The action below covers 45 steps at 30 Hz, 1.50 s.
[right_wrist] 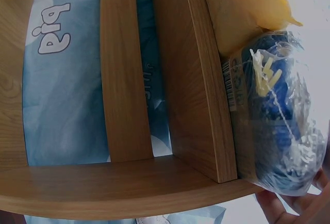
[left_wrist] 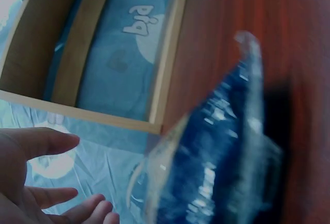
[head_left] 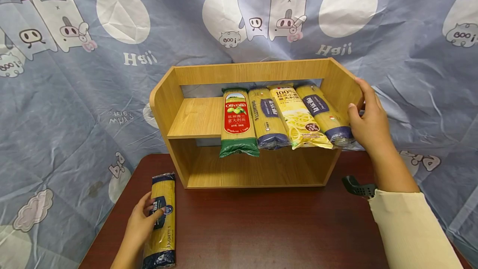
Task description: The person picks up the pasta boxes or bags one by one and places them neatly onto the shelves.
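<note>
A two-tier wooden shelf [head_left: 257, 179] stands on the table. My right hand [head_left: 373, 121] holds its right side panel at the upper front edge, thumb toward the inside, beside the end of a blue-and-yellow spaghetti pack [right_wrist: 281, 115]. On the upper tier lie a red-and-green spaghetti pack [head_left: 239, 121], a la Sicilia pack [head_left: 269, 115] and a pale yellow noodle pack [head_left: 298, 115]. Another blue-ended spaghetti pack [head_left: 164, 223] lies on the table at the left. My left hand [head_left: 140, 221] is over its left side in the head view; its fingers [left_wrist: 51, 195] look spread and loose in the left wrist view.
The dark red table [head_left: 276, 227] extends in front of the shelf. A blue printed cloth [head_left: 179, 20] hangs behind and along both sides. A dark strap piece [head_left: 358, 187] sticks out at my right wrist. The upper tier's left board [head_left: 196, 117] shows bare wood.
</note>
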Available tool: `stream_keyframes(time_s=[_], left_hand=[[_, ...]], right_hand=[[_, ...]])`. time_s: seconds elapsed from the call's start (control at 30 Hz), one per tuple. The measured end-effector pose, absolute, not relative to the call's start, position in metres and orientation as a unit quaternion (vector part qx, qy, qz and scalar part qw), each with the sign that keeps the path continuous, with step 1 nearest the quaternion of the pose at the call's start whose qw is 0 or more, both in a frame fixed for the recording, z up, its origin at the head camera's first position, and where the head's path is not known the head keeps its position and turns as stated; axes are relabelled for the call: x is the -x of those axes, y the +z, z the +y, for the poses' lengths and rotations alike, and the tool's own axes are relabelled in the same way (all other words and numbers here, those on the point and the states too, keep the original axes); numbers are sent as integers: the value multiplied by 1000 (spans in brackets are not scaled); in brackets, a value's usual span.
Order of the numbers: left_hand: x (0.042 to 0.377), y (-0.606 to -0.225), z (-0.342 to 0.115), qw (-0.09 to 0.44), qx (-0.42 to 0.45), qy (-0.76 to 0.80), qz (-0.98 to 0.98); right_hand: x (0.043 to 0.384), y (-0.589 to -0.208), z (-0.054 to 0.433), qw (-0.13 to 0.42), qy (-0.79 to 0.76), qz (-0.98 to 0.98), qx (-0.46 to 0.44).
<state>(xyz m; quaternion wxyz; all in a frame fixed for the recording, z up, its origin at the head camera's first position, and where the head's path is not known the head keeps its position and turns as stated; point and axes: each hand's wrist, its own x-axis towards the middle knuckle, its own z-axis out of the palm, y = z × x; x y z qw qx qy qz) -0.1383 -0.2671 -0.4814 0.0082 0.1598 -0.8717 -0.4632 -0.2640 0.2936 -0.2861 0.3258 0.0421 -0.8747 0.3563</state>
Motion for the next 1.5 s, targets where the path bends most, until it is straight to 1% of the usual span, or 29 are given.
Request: stream_keyframes(time_s=[0.17, 0.33, 0.57, 0.83, 1.07, 1.5], left_hand=[[136, -497, -276, -1, -182, -412, -893], [132, -509, -280, -13, -193, -404, -894], [132, -515, -282, -20, -195, -393, -898], [134, -516, -291, -49, -197, -362, -910], [134, -516, -292, -84, -225, -425, -873], [131, -526, -291, -82, -249, -588, -765]], right_hand=[[264, -286, 293, 324, 354, -876, -41], [265, -287, 293, 324, 355, -876, -39], [264, -286, 293, 322, 357, -876, -37], [265, -286, 293, 325, 354, -876, -39], [265, -286, 294, 325, 355, -876, -35], [264, -286, 292, 321, 357, -876, -35]])
